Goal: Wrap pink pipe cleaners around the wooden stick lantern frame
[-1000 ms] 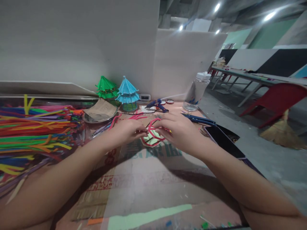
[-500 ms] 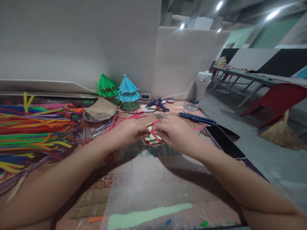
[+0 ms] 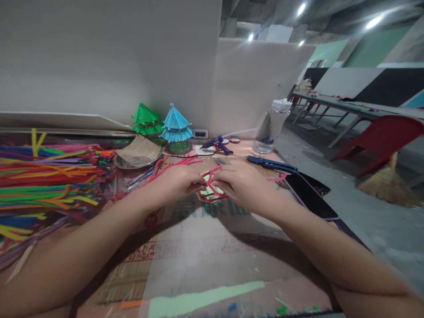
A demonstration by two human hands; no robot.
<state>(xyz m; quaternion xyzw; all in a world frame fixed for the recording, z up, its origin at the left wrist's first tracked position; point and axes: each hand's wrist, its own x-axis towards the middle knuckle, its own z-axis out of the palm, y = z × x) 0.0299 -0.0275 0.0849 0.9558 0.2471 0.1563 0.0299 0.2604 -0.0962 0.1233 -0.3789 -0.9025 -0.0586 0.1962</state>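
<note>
My left hand [image 3: 181, 180] and my right hand [image 3: 243, 182] meet over the middle of the table, both with fingers pinched. Between them is a pink-red pipe cleaner [image 3: 217, 190], bent at angles. It lies over a small many-sided piece with a pale green face [image 3: 207, 192] and a reddish rim. My right fingertips close on the pipe cleaner. At the left edge of the same piece, my left fingertips are pressed together; the exact thing in them is partly hidden. More pink-red pipe cleaners [image 3: 159, 170] lie behind my left hand.
Bundles of coloured pipe cleaners [image 3: 49, 172] fill the left side. Behind stand green [image 3: 147, 119] and blue [image 3: 175, 123] roofed models, a metal bowl [image 3: 127, 166], a glue gun [image 3: 215, 143] and a bottle [image 3: 270, 128]. Dark blue-handled pliers [image 3: 271, 164] and a phone [image 3: 311, 196] lie right.
Both hands stay almost in the same place, still pinched at the pink-red pipe cleaner and the small piece. The view has shifted very slightly.
</note>
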